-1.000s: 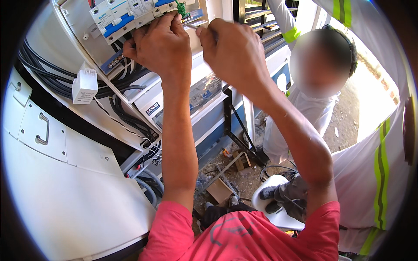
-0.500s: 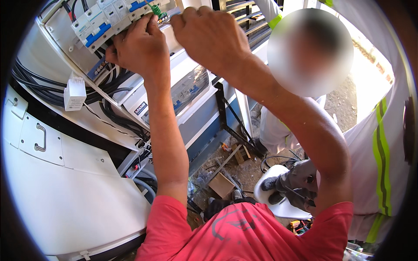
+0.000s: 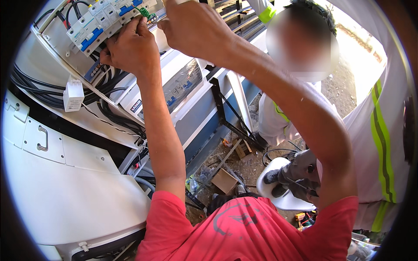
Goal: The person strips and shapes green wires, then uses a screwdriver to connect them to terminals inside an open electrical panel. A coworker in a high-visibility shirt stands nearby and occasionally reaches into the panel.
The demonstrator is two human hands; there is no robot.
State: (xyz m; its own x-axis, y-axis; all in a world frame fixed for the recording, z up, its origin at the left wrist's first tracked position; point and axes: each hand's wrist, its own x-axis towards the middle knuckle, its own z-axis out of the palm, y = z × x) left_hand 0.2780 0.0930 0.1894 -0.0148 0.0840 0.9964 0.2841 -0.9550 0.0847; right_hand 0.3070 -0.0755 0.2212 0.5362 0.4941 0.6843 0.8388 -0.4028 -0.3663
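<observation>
My left hand is raised to a row of white circuit breakers with blue switches. Its thumb and forefinger are pinched together at the coiled green wire, with the other fingers curled under the breakers' lower edge. Just to the right, my right hand is closed in a fist at the top of the view. A pale bit shows at its top edge, but the fist and the picture's rim hide what it holds. Below the breakers is a blue terminal strip with screws.
Black cables loop beside a small white box. Below my hands is a second breaker box with a clear cover. A person in a white reflective-striped garment is close on my right. A white chair and cardboard lie lower down.
The view has shifted slightly. My right fist has moved up and left, partly out of the picture. My left hand stays at the green wire and breakers.
</observation>
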